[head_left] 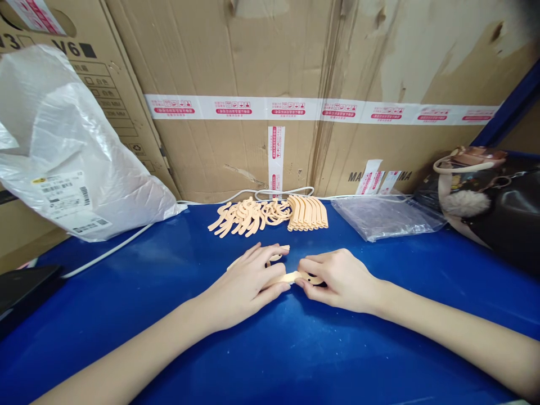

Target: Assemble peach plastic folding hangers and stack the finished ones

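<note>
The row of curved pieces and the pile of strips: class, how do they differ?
The row is neatly lined up side by side; the pile is jumbled and overlapping.
The row's pieces look thick, with hollow-looking ends; the pile's look flatter, with rounded tips.
The row lies further right, the pile further left.
Both are cream and rest on the blue table.

The near side of the desk (270, 360) gives open passage between the two forearms (139, 343), while on the far side the beige pieces (310, 212), the cardboard box (232, 152) behind them, the white bag (101, 163) at left and the dark handbag (508, 214) at right block the way.
</note>
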A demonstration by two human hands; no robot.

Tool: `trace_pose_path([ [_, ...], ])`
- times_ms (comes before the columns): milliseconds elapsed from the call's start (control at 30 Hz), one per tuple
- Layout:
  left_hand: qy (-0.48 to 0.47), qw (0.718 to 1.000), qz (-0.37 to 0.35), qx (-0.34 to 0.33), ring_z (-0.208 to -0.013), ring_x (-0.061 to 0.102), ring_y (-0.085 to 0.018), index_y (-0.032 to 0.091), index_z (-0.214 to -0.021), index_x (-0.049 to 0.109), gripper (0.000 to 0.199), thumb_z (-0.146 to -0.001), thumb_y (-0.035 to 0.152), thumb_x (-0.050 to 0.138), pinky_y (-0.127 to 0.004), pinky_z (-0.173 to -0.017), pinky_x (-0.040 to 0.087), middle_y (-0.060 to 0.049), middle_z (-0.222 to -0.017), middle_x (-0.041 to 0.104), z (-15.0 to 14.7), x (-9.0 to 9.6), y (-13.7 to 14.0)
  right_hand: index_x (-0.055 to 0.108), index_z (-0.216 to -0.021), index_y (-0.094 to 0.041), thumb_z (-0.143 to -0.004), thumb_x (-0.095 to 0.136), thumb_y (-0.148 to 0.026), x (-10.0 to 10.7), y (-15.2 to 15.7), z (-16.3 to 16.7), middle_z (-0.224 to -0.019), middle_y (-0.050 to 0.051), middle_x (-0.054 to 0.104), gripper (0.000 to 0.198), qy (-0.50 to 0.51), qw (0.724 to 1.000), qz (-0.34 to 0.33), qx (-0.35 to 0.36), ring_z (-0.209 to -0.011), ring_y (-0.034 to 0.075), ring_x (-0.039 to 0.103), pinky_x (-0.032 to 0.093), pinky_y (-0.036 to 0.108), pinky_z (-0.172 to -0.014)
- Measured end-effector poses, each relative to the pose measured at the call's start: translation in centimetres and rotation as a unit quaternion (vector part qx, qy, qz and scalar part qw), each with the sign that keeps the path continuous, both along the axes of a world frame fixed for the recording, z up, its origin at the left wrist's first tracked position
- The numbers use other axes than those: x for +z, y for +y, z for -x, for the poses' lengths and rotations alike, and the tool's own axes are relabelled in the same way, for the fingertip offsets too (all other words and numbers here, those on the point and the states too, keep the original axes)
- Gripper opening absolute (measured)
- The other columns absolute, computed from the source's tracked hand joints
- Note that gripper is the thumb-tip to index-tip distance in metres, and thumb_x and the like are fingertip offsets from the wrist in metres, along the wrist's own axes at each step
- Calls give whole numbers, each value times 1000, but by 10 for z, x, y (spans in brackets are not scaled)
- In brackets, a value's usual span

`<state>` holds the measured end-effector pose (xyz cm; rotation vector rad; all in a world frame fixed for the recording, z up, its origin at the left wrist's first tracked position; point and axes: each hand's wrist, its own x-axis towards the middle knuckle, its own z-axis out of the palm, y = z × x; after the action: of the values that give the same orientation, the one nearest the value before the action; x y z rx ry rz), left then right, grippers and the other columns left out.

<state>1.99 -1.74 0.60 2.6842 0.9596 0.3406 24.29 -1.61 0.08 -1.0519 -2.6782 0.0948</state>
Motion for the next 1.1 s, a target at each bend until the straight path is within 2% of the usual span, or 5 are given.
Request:
trace_pose_path([
  [233, -98, 992, 65, 52, -131, 38, -21, 25, -99, 56, 25, -97, 37, 35, -44, -109, 29, -3, -139, 45, 9, 1, 9, 49, -88, -20, -89, 46, -29, 5, -2, -8, -71, -3, 57, 10, 20, 998, 51, 33, -56, 10, 46, 29, 23, -54],
  [367, -137, 986, 86, 49, -127, 43, -21, 24, -105, 56, 19, -87, 26, 52, -40, -107, 34, -5, -136, 48, 17, -6, 22, 51, -86, -19, -82, 51, -17, 14, -2, -12, -72, -2, 55, 4, 37, 996, 69, 53, -63, 12, 46, 35, 24, -61],
  [700, -102, 990, -8, 98, -119, 49, -24, 24, -114, 55, 33, -82, 28, 58, -44, -102, 38, -4, -130, 56, 20, -7, 22, 65, -100, -24, -90, 50, -20, 15, -2, -15, -123, 6, 52, 18, 64, 990, 86, 97, -116, 18, 46, 37, 36, -98],
  [867, -81, 986, -59, 130, -113, 54, -22, 24, -110, 57, 28, -83, 26, 54, -40, -97, 44, -3, -124, 59, 15, -6, 18, 65, -98, -20, -89, 49, -16, 14, -3, -12, -121, 8, 57, 18, 77, 986, 105, 102, -114, 16, 52, 41, 31, -96],
  [1100, -41, 979, -78, 184, -105, 58, -23, 24, -96, 65, 19, -87, 37, 53, -39, -89, 47, -2, -114, 64, 9, -4, 14, 62, -87, -19, -81, 65, -35, 10, -21, -1, -120, 5, 60, 18, 113, 974, 158, 112, -100, 15, 60, 46, 26, -85],
])
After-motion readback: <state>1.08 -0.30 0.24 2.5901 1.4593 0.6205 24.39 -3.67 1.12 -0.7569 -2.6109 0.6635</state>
